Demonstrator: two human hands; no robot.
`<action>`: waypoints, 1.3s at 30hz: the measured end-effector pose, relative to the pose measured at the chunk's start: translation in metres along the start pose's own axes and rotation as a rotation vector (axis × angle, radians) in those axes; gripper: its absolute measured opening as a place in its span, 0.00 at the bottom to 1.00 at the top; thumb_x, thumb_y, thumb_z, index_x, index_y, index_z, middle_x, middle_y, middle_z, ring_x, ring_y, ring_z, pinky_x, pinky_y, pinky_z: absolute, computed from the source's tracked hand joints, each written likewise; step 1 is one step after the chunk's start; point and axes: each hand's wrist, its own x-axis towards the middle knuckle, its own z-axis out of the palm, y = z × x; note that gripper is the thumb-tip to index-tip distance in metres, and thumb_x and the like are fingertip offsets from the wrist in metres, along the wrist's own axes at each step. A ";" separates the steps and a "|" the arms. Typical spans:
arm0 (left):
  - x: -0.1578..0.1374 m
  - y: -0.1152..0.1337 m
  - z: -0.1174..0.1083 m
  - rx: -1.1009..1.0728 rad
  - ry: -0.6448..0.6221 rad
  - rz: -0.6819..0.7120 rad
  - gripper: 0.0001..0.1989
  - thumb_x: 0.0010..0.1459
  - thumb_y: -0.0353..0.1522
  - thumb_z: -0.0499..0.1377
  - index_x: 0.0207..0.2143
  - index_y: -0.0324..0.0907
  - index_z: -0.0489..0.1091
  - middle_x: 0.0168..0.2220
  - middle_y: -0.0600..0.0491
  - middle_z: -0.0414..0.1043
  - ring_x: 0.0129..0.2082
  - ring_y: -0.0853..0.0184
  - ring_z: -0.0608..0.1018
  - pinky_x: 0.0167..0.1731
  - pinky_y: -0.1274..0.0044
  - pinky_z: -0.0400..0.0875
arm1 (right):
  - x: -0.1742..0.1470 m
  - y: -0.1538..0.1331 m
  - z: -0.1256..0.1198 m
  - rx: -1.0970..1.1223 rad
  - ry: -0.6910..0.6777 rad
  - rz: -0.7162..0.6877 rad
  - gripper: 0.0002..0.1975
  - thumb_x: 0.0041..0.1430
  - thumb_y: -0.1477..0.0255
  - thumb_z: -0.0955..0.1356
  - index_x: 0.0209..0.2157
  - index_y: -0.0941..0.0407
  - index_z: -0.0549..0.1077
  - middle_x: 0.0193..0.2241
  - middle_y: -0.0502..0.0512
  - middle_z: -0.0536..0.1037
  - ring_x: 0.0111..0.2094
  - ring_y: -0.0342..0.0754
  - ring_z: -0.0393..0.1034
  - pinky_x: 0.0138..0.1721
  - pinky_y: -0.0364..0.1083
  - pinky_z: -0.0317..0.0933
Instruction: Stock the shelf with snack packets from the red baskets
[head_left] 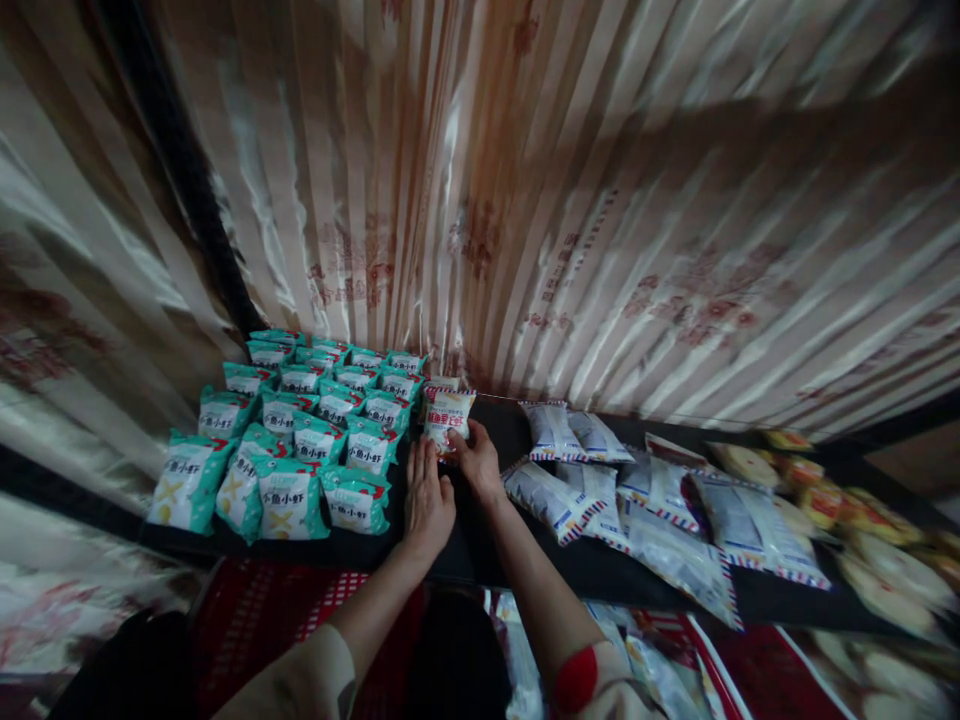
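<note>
A small white snack bag with red lettering [448, 415] stands upright on the black shelf [465, 545], in front of another similar bag mostly hidden behind it. My right hand [480, 462] grips its lower right side, the thumb lying across the front. At its lower left, my left hand [430, 500] is held with the fingers stretched out and together, fingertips by the bag's bottom edge; whether they touch it I cannot tell. Just left of that hand, rows of teal-and-white snack bags [289, 497] stand close together.
Several silvery-white bags with striped edges [551, 497] lie loosely to the right. Farther right are yellow-and-red packets [821, 500] and pale round packs [892, 570]. A pleated, printed sheet [480, 200] hangs behind the shelf. Below its front edge sits a red basket [255, 610].
</note>
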 end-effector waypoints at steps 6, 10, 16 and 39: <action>0.004 -0.010 0.008 -0.003 -0.004 -0.016 0.30 0.56 0.24 0.47 0.63 0.40 0.49 0.64 0.44 0.52 0.66 0.58 0.49 0.62 0.58 0.53 | 0.004 0.006 0.014 -0.043 0.029 -0.067 0.25 0.54 0.57 0.64 0.52 0.52 0.65 0.34 0.54 0.78 0.31 0.50 0.73 0.31 0.49 0.68; 0.005 -0.013 0.008 0.005 -0.016 -0.005 0.30 0.56 0.23 0.46 0.62 0.39 0.51 0.64 0.45 0.52 0.66 0.59 0.47 0.62 0.59 0.52 | 0.004 0.004 0.018 -0.183 0.043 -0.091 0.23 0.56 0.57 0.62 0.50 0.54 0.68 0.34 0.56 0.77 0.33 0.52 0.72 0.36 0.50 0.66; 0.004 -0.018 0.006 0.054 -0.053 0.016 0.28 0.57 0.23 0.46 0.61 0.37 0.53 0.64 0.45 0.52 0.66 0.59 0.46 0.62 0.59 0.52 | 0.004 0.008 0.018 -0.349 0.178 -0.218 0.26 0.56 0.57 0.62 0.51 0.60 0.67 0.45 0.65 0.73 0.47 0.57 0.65 0.49 0.55 0.59; 0.003 -0.021 0.009 0.159 -0.108 0.089 0.27 0.58 0.23 0.46 0.61 0.34 0.54 0.64 0.44 0.51 0.66 0.59 0.45 0.63 0.61 0.52 | 0.018 0.017 0.038 -0.250 0.150 -0.297 0.21 0.60 0.58 0.59 0.45 0.57 0.70 0.42 0.61 0.75 0.45 0.55 0.67 0.49 0.56 0.59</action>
